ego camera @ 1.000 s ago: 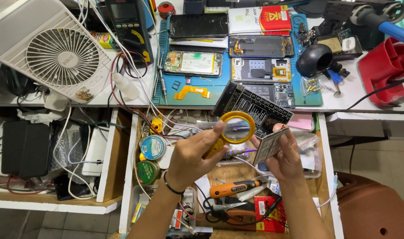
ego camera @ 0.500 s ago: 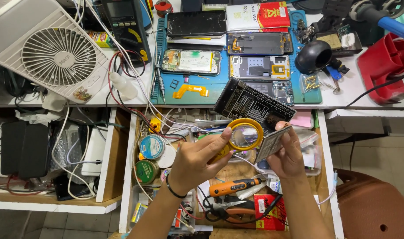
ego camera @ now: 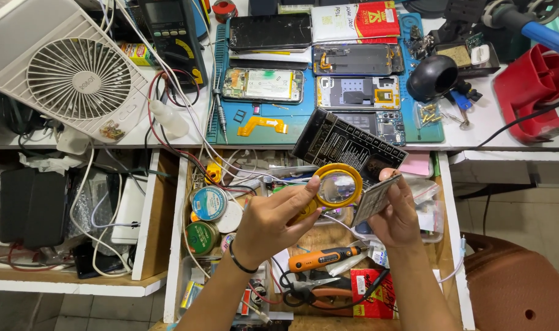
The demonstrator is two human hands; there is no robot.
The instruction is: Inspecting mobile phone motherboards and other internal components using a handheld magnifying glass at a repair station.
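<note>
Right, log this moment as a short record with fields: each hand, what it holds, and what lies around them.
Left hand: holds a yellow-rimmed magnifying glass by its handle
Right hand: holds a small flat grey part, tilted beside the lens
Setting: both hands over an open wooden drawer
In drawer: orange electric screwdriver, scissors, round tins
On bench: blue work mat with opened phones, white fan, black multimeter

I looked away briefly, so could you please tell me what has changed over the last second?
Hardly anything: the left hand still holds the yellow magnifier beside the small flat part in the right hand. Nothing was taken up or released; the open drawer is unchanged.
</note>
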